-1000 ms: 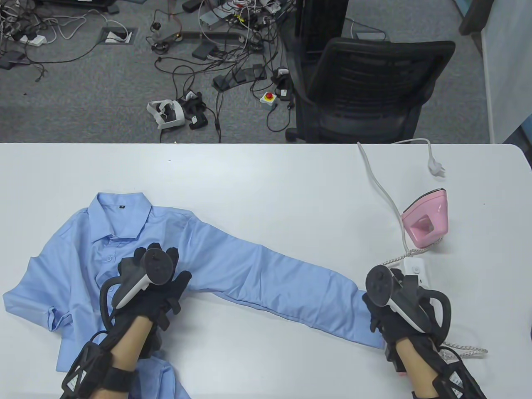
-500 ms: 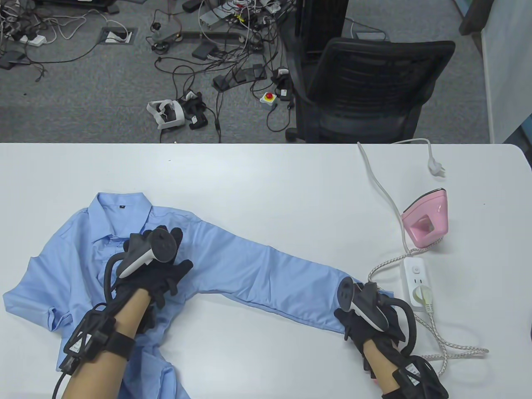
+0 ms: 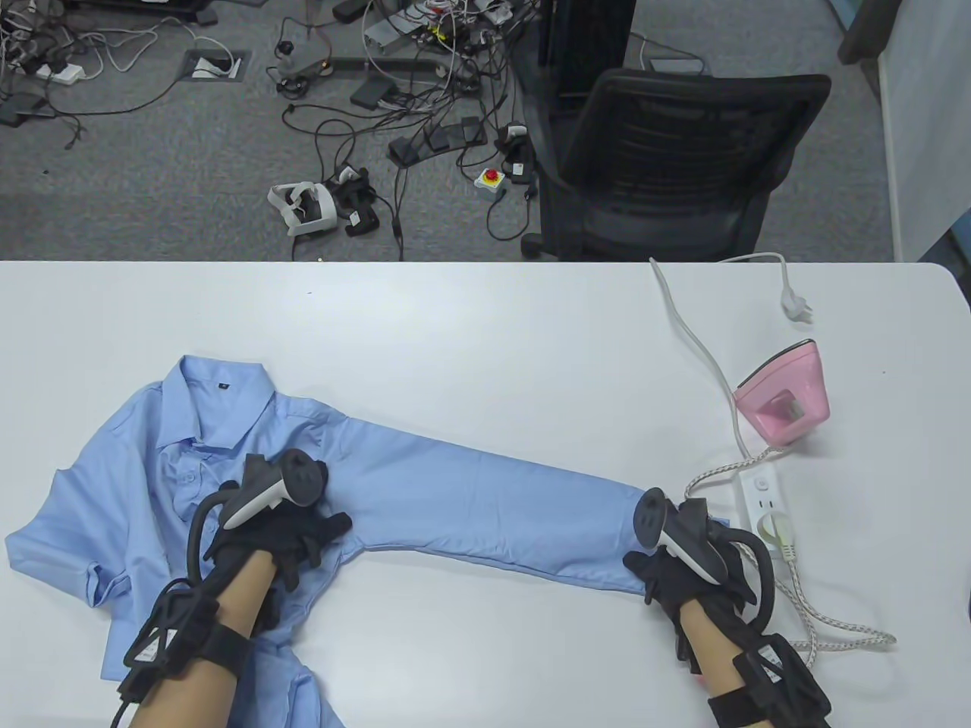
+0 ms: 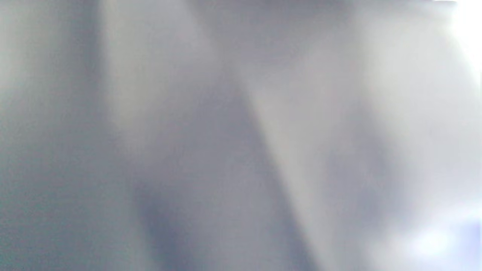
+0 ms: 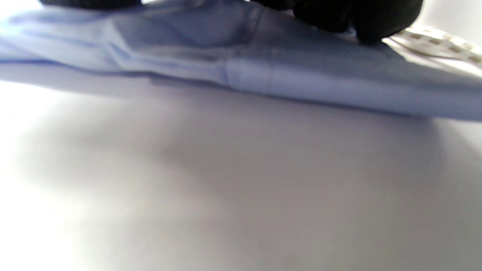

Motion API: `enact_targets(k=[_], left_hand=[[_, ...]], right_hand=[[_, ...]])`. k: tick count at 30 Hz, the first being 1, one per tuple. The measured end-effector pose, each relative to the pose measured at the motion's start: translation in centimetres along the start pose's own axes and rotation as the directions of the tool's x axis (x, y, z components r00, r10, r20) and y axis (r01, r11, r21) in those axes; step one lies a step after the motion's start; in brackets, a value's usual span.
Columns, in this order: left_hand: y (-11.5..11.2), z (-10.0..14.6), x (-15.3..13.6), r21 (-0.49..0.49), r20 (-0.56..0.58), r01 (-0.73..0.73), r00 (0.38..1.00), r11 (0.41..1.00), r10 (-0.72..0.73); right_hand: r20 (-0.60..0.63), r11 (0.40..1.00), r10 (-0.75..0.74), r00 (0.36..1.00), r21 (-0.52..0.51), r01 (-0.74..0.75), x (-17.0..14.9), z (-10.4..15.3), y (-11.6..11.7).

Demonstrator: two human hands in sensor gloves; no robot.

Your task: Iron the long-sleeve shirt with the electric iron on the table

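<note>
The blue shirt (image 3: 227, 462) lies at the white table's (image 3: 485, 326) near-left, one sleeve (image 3: 493, 508) stretched rightward. The left hand (image 3: 281, 523) presses flat by the armpit; the right hand (image 3: 690, 561) grips the cuff beside the power strip (image 3: 762, 493). The pink iron (image 3: 785, 394) stands near the right edge.

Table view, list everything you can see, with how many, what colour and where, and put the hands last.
shirt: one, light blue, table's left, one sleeve stretched rightward
iron: one, pink, table's right, standing on end
power strip: one, white, near side of the iron
loose plug: one, white, far right of table
table: one, white
office chair: one, black, beyond the table
cables and devices: many, on grey floor
left hand: black glove, resting on the shirt by the armpit
right hand: black glove, at the sleeve's cuff end; grip unclear
</note>
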State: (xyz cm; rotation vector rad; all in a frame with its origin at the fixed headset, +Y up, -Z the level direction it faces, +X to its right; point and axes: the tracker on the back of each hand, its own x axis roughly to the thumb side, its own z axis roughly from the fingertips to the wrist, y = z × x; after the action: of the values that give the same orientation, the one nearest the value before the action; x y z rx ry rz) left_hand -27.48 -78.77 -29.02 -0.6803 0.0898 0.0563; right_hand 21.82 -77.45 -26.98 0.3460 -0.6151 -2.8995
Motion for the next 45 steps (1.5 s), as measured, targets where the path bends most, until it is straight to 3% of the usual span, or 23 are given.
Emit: enact_targets(k=[3, 7, 13, 17, 24, 27, 32, 37, 42, 45], left_hand=[[-0.9, 1.3, 0.1, 0.009, -0.029, 0.021, 0.999, 1.0, -0.02], [-1.9, 2.1, 0.7, 0.039, -0.062, 0.078, 0.995, 0.996, -0.075], [-2.2, 2.2, 0.8, 0.052, -0.056, 0.07, 0.996, 0.996, -0.067], [-2.4, 2.0, 0.7, 0.046, -0.035, 0.045, 0.998, 0.998, -0.043], [-1.4, 2.8, 0.8, 0.14, 0.027, 0.008, 1.0, 0.99, -0.012], [-0.4, 4.2, 0.8, 0.246, 0.092, -0.041, 0.996, 0.969, 0.019], [1.3, 6.7, 0.1, 0.398, 0.144, -0.068, 0.99, 0.915, 0.011], [1.5, 7.3, -0.3, 0.402, 0.189, -0.124, 0.981, 0.907, 0.051], [1.2, 6.6, 0.1, 0.371, 0.177, -0.1, 0.984, 0.923, 0.035], [1.0, 6.2, 0.1, 0.351, 0.164, -0.09, 0.986, 0.932, 0.034]], right_hand=[[-0.004, 0.998, -0.006, 1.0, 0.066, 0.006, -0.5, -0.8, -0.4], [0.004, 1.0, -0.007, 1.0, 0.02, 0.007, -0.9, -0.9, -0.1], [0.025, 0.999, -0.013, 1.0, 0.03, 0.012, -1.4, -0.9, 0.1], [0.01, 0.999, 0.021, 1.0, -0.028, -0.021, -1.2, -0.4, 0.2], [-0.025, 0.985, 0.124, 0.992, -0.117, -0.126, -0.2, 1.4, -0.2], [-0.019, 0.983, 0.102, 0.995, -0.152, -0.103, -0.7, 2.8, -1.9], [-0.009, 0.923, -0.108, 0.994, -0.371, 0.097, -2.8, 5.5, -6.6], [-0.184, 0.874, -0.214, 0.959, -0.475, 0.104, -7.7, 4.1, -9.9], [-0.371, 0.88, -0.242, 0.897, -0.474, 0.042, -12.0, 1.0, -10.7], [-0.466, 0.877, -0.195, 0.863, -0.476, -0.059, -13.1, -0.7, -10.6]])
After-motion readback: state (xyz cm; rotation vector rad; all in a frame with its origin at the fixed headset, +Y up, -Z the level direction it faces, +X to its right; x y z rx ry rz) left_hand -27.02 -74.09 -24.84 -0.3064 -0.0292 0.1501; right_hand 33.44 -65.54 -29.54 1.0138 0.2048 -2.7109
